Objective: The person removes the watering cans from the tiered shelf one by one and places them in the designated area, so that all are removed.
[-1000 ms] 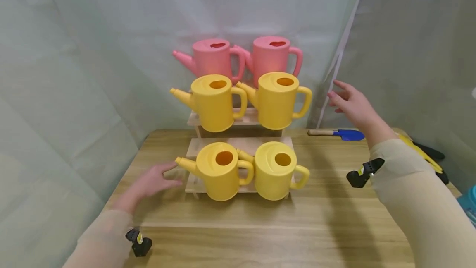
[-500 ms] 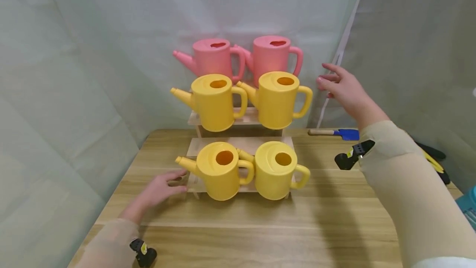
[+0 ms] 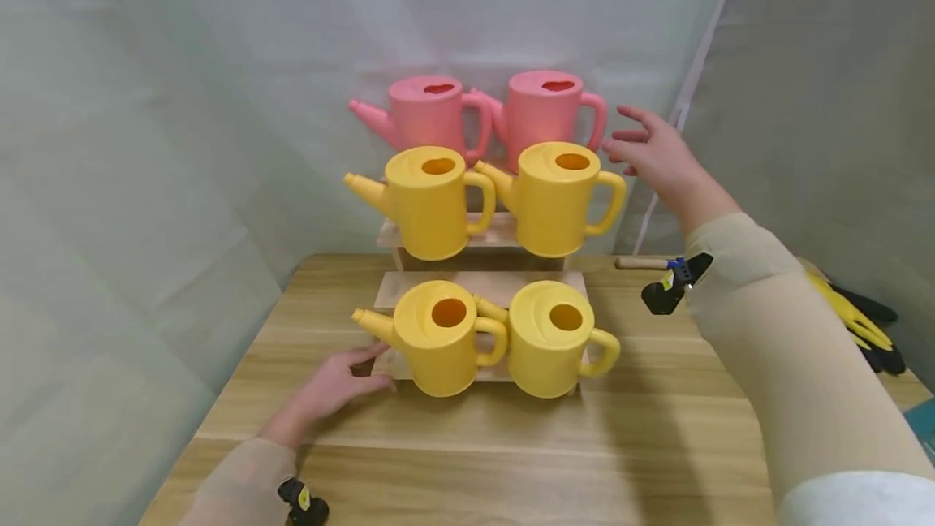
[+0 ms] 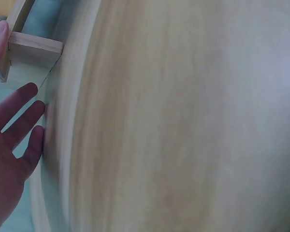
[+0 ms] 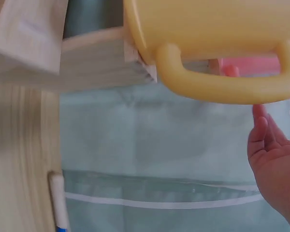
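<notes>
A tiered wooden stand [image 3: 409, 289] bears two pink watering cans on top, two yellow ones in the middle and two yellow ones at the bottom. My left hand [image 3: 338, 384], fingers spread, is at the stand's lower left end, under the spout of the front left yellow can [image 3: 441, 355]. In the left wrist view its thumb lies against the stand's wood [image 4: 36, 42]. My right hand [image 3: 655, 159] is raised beside the handle of the right pink can [image 3: 542, 116], fingers loosely bent and holding nothing. The right wrist view shows it behind a yellow can's handle [image 5: 222, 88].
A trowel [image 3: 641, 263] with a wooden handle lies at the table's back right, its blue blade partly hidden by my sleeve. Yellow and black gloves [image 3: 858, 319] lie at the right. A teal object [image 3: 924, 424] shows at the right edge. Pale cloth hangs behind the stand.
My left hand has moved right and reached the stand's lower left end. My right hand has moved up and left, closer to the right pink can's handle. The cans keep their places.
</notes>
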The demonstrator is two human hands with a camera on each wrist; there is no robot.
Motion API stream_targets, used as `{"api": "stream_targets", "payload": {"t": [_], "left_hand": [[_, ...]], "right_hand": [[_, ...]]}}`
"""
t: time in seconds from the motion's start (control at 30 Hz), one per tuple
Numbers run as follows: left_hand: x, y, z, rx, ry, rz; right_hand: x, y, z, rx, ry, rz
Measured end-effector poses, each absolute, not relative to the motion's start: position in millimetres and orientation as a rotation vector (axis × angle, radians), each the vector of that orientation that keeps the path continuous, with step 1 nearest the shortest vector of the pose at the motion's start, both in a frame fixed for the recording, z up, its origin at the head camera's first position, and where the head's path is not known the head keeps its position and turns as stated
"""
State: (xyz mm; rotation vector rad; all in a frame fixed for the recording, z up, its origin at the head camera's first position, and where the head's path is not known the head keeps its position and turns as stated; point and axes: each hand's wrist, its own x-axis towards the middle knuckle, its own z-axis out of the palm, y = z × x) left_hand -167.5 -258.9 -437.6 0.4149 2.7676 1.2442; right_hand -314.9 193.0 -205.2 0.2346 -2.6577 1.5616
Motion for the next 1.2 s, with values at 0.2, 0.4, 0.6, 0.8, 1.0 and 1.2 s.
{"api": "stream_targets", "payload": {"t": [0.2, 0.4, 0.6, 0.8, 1.0, 1.2], "left_hand": [[-170, -256, -438, 0.397, 2.754, 1.241], [-172, -254, -442, 0.444, 2.759, 1.275], [-173, -248, -447, 0.59, 2.701, 1.342], [-173, -243, -448, 0.536, 2.668, 1.449], [-174, -238, -450, 0.505, 2.71, 1.467], [-174, -236, -451, 0.45, 2.766, 1.428]], "right_hand": [[-319, 190, -196, 0.24, -2.718, 1.508], [-325, 180, -192, 0.272, -2.656, 1.614], [-330, 176, -192, 0.238, -2.598, 1.721], [-333, 174, -192, 0.248, -2.527, 1.806], [-334, 174, -192, 0.222, -2.533, 1.787], [-333, 173, -192, 0.192, -2.54, 1.721]]}}
